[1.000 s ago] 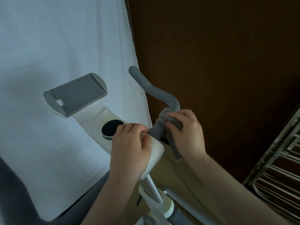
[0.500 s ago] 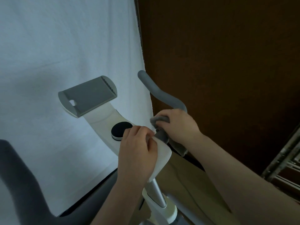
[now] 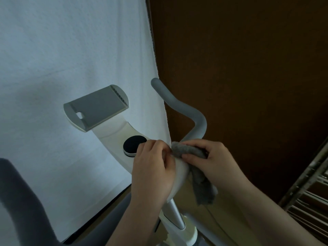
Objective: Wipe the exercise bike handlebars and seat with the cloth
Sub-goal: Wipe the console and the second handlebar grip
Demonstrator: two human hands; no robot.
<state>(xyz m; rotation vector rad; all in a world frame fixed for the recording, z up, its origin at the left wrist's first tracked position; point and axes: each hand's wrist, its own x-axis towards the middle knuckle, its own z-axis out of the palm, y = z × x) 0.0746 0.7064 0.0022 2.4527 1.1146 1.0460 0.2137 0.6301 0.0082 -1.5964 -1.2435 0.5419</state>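
Observation:
The grey right handlebar (image 3: pixel 179 103) of the exercise bike curves up from the white console stem (image 3: pixel 113 134). My right hand (image 3: pixel 214 160) grips a grey cloth (image 3: pixel 188 150) wrapped around the base of that handlebar, and a loose end of the cloth hangs down below the hand. My left hand (image 3: pixel 152 167) grips the white stem just left of the cloth, its fingers curled over the top edge. The left handlebar (image 3: pixel 19 201) shows as a dark grey curve at the lower left. The seat is out of view.
A grey tablet holder (image 3: pixel 97 107) and a round black knob (image 3: pixel 134 144) sit on the console. A white sheet (image 3: pixel 62 59) hangs behind the bike, next to a dark brown wall (image 3: pixel 239 68). A metal rack (image 3: pixel 310 192) stands at the right edge.
My right hand has slid the cloth down the handlebar to its base by the stem. My left hand stays on the stem. The view has shifted, bringing the left handlebar in.

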